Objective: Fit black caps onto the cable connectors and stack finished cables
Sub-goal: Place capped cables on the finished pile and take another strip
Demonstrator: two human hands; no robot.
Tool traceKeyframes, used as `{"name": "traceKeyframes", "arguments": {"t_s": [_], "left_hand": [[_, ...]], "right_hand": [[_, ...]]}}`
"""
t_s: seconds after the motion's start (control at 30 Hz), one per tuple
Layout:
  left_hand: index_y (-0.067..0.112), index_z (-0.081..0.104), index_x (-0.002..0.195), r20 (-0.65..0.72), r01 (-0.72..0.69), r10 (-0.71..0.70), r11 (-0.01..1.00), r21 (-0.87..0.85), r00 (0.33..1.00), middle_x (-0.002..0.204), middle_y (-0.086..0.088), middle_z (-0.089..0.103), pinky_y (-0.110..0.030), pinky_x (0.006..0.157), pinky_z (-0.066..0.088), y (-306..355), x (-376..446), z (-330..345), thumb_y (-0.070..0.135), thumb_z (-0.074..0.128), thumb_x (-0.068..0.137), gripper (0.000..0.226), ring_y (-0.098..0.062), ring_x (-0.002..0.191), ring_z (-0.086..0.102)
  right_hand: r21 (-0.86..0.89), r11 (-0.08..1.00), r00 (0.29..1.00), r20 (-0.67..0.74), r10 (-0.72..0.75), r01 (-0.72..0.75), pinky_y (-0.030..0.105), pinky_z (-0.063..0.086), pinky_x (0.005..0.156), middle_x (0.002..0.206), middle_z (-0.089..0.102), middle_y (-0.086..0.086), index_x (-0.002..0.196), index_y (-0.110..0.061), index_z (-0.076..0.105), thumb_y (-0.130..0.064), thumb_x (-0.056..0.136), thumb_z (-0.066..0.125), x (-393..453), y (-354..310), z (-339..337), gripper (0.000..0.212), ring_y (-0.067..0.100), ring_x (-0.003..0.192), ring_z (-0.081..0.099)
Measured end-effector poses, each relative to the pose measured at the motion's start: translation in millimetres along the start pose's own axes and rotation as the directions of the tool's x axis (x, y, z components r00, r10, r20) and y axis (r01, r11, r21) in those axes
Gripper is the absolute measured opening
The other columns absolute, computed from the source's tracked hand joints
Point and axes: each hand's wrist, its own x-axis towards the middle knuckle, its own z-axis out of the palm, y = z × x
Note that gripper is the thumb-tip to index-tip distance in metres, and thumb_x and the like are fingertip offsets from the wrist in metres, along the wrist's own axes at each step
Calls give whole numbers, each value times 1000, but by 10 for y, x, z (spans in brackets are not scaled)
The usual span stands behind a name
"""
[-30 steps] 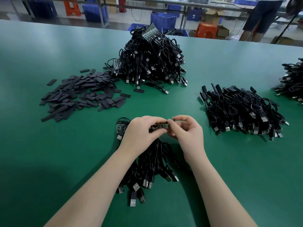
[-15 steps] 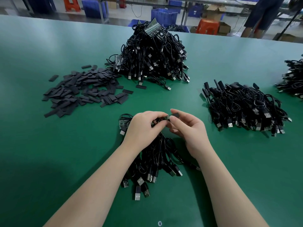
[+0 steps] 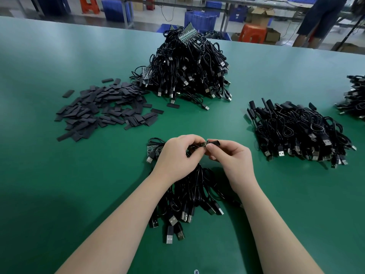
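My left hand point(image 3: 177, 157) grips a cable's small green connector board point(image 3: 201, 145) above a bundle of black USB cables point(image 3: 189, 198) on the green table point(image 3: 59, 194). My right hand point(image 3: 231, 161) pinches a black cap point(image 3: 214, 142) whose open end meets the tip of that board. A loose heap of flat black caps point(image 3: 102, 113) lies at the left. A tall pile of uncapped cables point(image 3: 189, 66) stands behind. A flatter stack of capped cables point(image 3: 300, 133) lies at the right.
Another cable pile point(image 3: 355, 95) sits at the far right edge. Beyond the table are blue crates point(image 3: 199, 20), orange stools point(image 3: 251, 33), cardboard boxes and a standing person point(image 3: 320, 18).
The camera has moved closer. My right hand has drawn the black cap out to the right, so that it now shows at the tip of the connector board. My left hand keeps its hold.
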Motion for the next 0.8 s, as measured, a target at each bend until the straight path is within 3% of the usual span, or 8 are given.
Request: {"name": "traceKeyframes", "arguments": {"t_s": [0.17,0.27,0.47,0.67,0.8], "left_hand": [[24,72,97,-20,13,-13,1000,-8,1000,91,16,69,-21,81,47,-21,4,3,25,65,87,13,-2,90,61],[28,73,102,-27,33,-34,999,-34,999,94,23,66,-15,83,46,-25,12,-2,27,68,88,14,1,95,60],[29,74,104,-67,53,-54,998,-25,996,94,26,64,-4,81,41,-28,19,-26,28,74,85,19,5,95,58],[29,75,104,-49,64,-65,998,-15,997,94,15,69,-9,76,44,-18,15,-24,26,74,84,20,1,87,59],[30,75,105,-34,80,-80,997,-12,996,93,15,68,-9,74,44,-28,20,-20,28,73,86,20,1,83,59]], "right_hand": [[-23,999,999,25,-26,26,13,52,70,81,77,-4,76,-32,80,-6,82,77,-14,-26,1,27,3,73,69],[-30,999,999,-33,-33,32,16,53,72,81,77,-3,76,-32,79,-8,82,77,-5,-26,-6,25,6,75,70],[136,990,992,-123,-12,29,23,57,74,86,77,3,76,-29,77,-9,89,70,-6,-34,-33,25,17,89,74],[65,995,989,-128,-70,79,21,57,72,81,76,-1,76,-31,77,-7,86,73,-23,-27,20,26,11,78,71],[52,993,989,-114,-99,106,23,57,74,85,77,2,79,-28,76,-4,86,73,-21,-28,2,25,14,81,73]]}}
